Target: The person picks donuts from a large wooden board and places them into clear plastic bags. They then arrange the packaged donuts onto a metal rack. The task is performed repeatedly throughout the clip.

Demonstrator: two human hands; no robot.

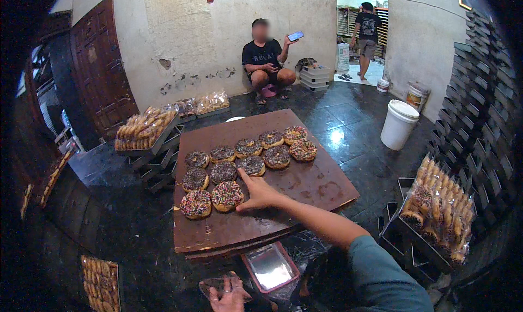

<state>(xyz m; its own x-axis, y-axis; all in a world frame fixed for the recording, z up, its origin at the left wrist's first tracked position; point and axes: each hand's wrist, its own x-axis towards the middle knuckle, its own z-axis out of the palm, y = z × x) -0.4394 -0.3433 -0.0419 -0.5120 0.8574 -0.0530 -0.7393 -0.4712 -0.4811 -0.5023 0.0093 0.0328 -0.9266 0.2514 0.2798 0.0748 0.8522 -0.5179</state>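
Several doughnuts stand in rows on a brown wooden board point(305, 203). Most have dark chocolate topping, such as the chocolate doughnut point(223, 172), and a few carry coloured sprinkles. My right hand point(260, 194) reaches in from the right, thumb and fingers spread beside the sprinkled doughnut point(227, 196) at the near side. The thumb is at this doughnut's right edge; whether it touches cannot be made out. Low in the view, below the board's front edge, my left hand point(230, 297) is palm up and holds a clear plastic bag point(210, 288).
A pink-rimmed tray point(271, 267) sits below the board. Bagged doughnuts fill a crate point(436, 214) at right and a tray point(144, 131) at far left. One person point(261, 58) squats by the wall with a phone; another person point(366, 34) stands in the doorway. A white bucket point(399, 125) stands behind right.
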